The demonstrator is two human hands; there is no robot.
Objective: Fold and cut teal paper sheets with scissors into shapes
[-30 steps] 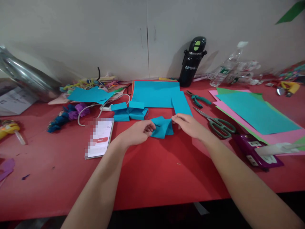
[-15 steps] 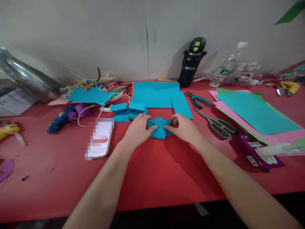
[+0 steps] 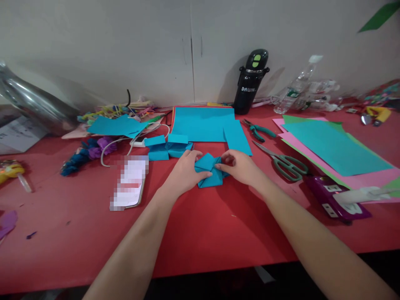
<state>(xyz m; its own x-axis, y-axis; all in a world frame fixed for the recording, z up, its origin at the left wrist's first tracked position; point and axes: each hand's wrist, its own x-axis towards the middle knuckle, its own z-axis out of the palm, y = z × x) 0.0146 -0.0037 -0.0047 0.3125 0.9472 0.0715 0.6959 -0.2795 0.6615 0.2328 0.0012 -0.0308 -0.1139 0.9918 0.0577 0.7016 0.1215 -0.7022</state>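
A folded piece of blue paper [image 3: 212,177] with several pointed flaps lies between my hands over the red tabletop [image 3: 206,233]. My left hand [image 3: 187,171] grips its left side, the thumb lying across a front flap. On the right, my right hand [image 3: 237,166] pinches a flap between thumb and curled fingers. Just behind my left hand sits a second folded blue paper piece [image 3: 167,148] with raised flaps. A phone [image 3: 129,183] with a lit, blurred screen lies to the left of my left hand.
Blue sheets [image 3: 203,123] lie behind my hands. Pliers [image 3: 259,131], scissors [image 3: 287,164] and a purple power strip [image 3: 340,204] are on the right, near stacked coloured paper [image 3: 340,146]. A black bottle [image 3: 251,83] stands against the wall. A white cable [image 3: 106,152] loops behind the phone.
The folded blue paper has turned slightly between my hands, and a broader flap now faces the front. My right fingers have shifted onto its upper right flap.
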